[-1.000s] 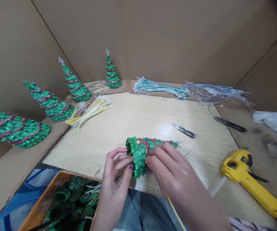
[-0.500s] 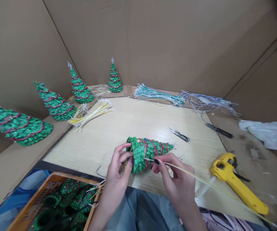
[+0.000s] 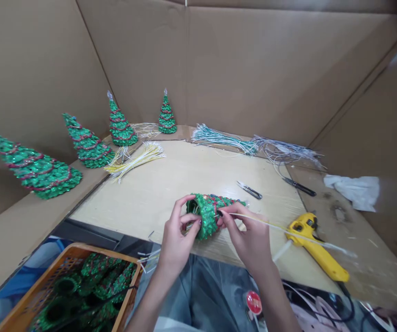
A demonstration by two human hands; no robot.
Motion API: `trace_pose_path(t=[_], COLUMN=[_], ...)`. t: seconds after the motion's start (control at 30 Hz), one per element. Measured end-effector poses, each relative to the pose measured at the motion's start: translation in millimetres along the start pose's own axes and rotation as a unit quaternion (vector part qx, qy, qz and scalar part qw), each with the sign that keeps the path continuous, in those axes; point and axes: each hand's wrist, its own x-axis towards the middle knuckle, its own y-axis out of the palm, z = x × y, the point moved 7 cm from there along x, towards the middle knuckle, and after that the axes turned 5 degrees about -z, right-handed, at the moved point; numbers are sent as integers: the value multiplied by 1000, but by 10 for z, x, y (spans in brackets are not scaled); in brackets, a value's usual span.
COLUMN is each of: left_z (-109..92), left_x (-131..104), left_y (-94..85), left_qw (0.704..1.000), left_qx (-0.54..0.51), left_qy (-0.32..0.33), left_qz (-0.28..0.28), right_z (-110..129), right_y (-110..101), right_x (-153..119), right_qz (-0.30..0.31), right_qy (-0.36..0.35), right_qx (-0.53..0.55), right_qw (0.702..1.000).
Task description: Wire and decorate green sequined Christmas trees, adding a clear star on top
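Observation:
A green glittery Christmas tree ornament [image 3: 207, 221] with red garland lies on its side above the table's front edge, its hollow base facing left. My left hand [image 3: 179, 237] grips the base rim, with the fingers at the opening and the thumb below. Pale wires show inside that opening. Against the tree's side, my right hand [image 3: 248, 237] pinches a thin white-and-yellow wire [image 3: 277, 226] between thumb and finger. The wire trails off to the right, over a yellow glue gun [image 3: 323, 260]. Its near end is hidden by the fingers and the tree.
Several similar trees [image 3: 120, 127] stand at the left and back. Wire bundles lie nearby: yellow [image 3: 134, 161], green [image 3: 224, 139], purple-white [image 3: 288, 151]. Thread snips [image 3: 250, 190] and a dark-handled tool [image 3: 300, 186] rest on the right. An orange basket [image 3: 77, 249] holds more trees at lower left.
My right hand has moved closer against the tree's side with the wire. The wire's loose far end now shows at the right. The whole view has shifted slightly.

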Motion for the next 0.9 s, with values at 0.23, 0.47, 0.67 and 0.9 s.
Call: trace_pose_path(t=[0.23,0.47,0.67,0.9], left_z=[21,-65,-136,-271], left_x=[-190,-196,-219,-172], left_y=[262,230,164,151], left_qw=[999,999,995,988], left_qx=[-46,4,71,124], left_qy=[-13,43,62,95], left_qz=[20,2,-15,14], right_z=[-105,-202,-127,-188], right_y=[-152,-145,-23,125], right_x=[-174,-298,-427,-468], right_qz=[-31,-55,-100,-113], right_qy=[62,93,41,80], right_qx=[31,3,-90,0], right_qw=[997,994,990,990])
